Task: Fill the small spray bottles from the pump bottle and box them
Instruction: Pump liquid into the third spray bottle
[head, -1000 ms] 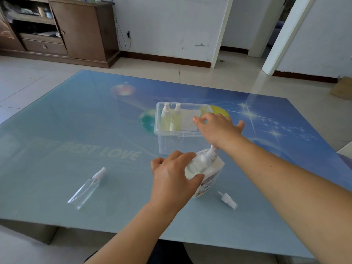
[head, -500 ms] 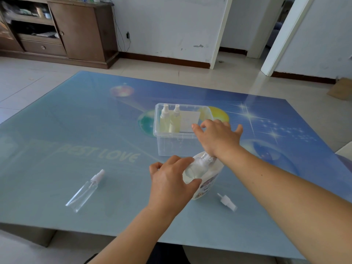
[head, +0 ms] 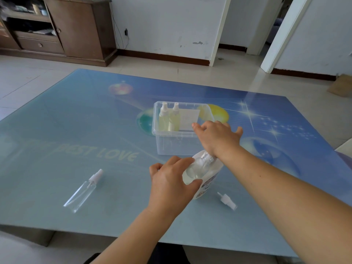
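Note:
My left hand (head: 172,182) grips a small clear spray bottle (head: 197,168), tilted with its open neck under the pump. My right hand (head: 219,137) lies flat on top of the white pump bottle (head: 206,184), fingers spread, pressing the pump head, which it hides. A loose white spray cap (head: 226,201) lies on the table to the right of the pump bottle. An empty capped spray bottle (head: 83,191) lies on its side at the left. Two filled yellowish spray bottles (head: 169,118) stand in the clear plastic box (head: 165,143).
All of this sits on a glass-topped blue printed table (head: 76,130). The table's near edge is close to my body. A brown wooden cabinet (head: 76,27) stands against the far wall across a tiled floor.
My right hand has sunk lower onto the pump head and closer to the small bottle. My left hand has kept its grip with only a small shift.

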Motion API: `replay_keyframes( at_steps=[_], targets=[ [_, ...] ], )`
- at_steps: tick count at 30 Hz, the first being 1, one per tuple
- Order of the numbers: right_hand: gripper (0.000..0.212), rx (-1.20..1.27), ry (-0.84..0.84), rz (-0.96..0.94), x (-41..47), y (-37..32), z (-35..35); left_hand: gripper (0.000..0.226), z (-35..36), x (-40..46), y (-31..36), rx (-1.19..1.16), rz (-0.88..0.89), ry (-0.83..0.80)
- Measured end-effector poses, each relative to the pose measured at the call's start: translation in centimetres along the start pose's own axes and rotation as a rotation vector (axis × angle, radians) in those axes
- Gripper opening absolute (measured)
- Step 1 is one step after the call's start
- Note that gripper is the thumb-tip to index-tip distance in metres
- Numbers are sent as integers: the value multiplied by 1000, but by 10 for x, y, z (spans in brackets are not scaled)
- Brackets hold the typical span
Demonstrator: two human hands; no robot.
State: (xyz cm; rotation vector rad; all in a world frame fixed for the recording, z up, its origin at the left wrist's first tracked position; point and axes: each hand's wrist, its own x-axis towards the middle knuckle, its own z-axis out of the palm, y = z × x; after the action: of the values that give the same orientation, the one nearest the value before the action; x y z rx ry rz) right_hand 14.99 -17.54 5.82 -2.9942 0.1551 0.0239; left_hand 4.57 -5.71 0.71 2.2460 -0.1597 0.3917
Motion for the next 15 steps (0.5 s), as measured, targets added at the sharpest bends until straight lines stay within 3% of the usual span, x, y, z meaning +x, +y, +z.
replay_keyframes(
  at_steps=[15],
  targets=[
    [64, 67, -81, 35, 5, 0, -8, 38, -3, 1, 6, -8, 10, 16]
  ],
)
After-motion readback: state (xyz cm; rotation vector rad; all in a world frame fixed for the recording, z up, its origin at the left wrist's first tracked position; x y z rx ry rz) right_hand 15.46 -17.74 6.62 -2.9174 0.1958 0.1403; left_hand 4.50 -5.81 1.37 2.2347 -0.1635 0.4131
